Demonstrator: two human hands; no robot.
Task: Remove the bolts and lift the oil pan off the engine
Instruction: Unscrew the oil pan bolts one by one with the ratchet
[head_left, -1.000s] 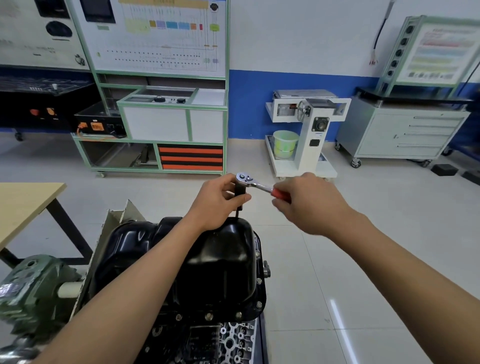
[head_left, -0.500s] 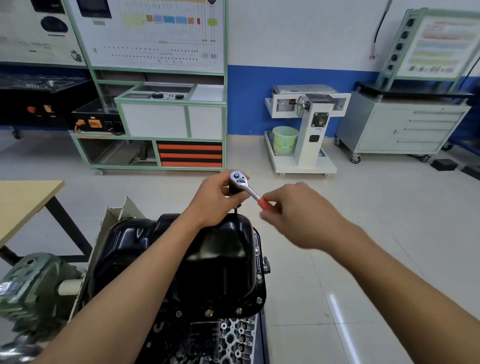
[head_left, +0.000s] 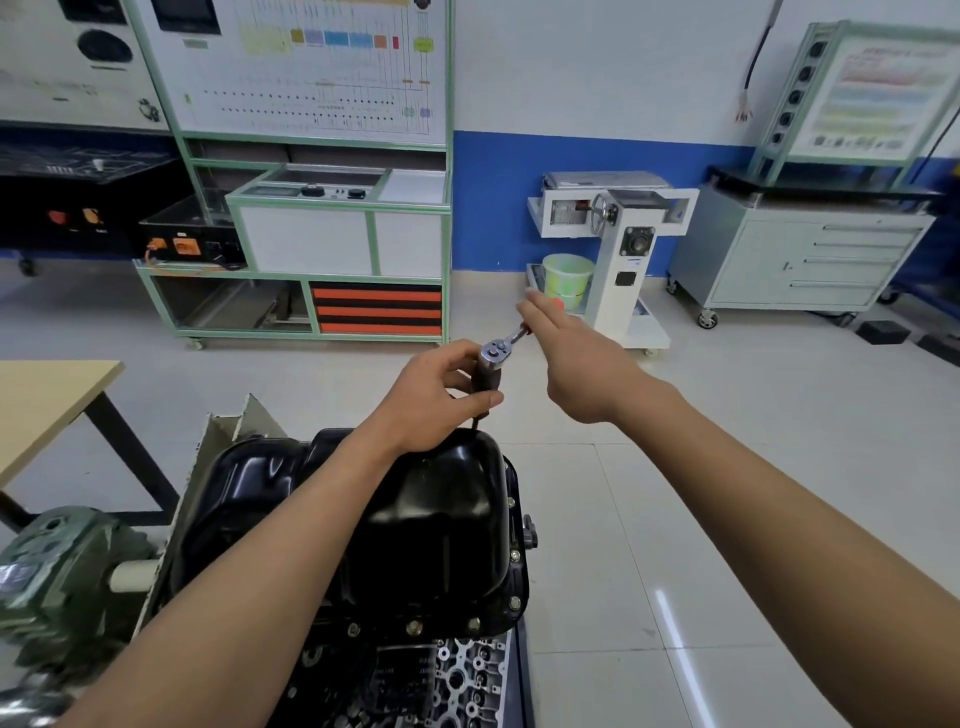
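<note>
Right hand (head_left: 582, 364) holding the ratchet (head_left: 496, 352) has swung its handle away; left hand (head_left: 436, 400) pinches the socket (head_left: 487, 379).

One wide-angle camera sits on the person's head and looks forward and down along both bare forearms, which enter from the bottom edge. The glossy black pressed-steel oil pan (head_left: 441, 530) lies close beneath the lens and fills the lower middle. Just past its far end, the left hand (head_left: 431, 405) and right hand (head_left: 576, 358) hold a chrome ratchet wrench with a red grip (head_left: 498, 351). The view faces the far wall, with a green-framed white trainer cabinet (head_left: 337, 234) at far left and a grey wheeled drawer cabinet (head_left: 800, 260) at far right. A pale wooden tabletop (head_left: 47, 395) cuts in at near left.
</note>
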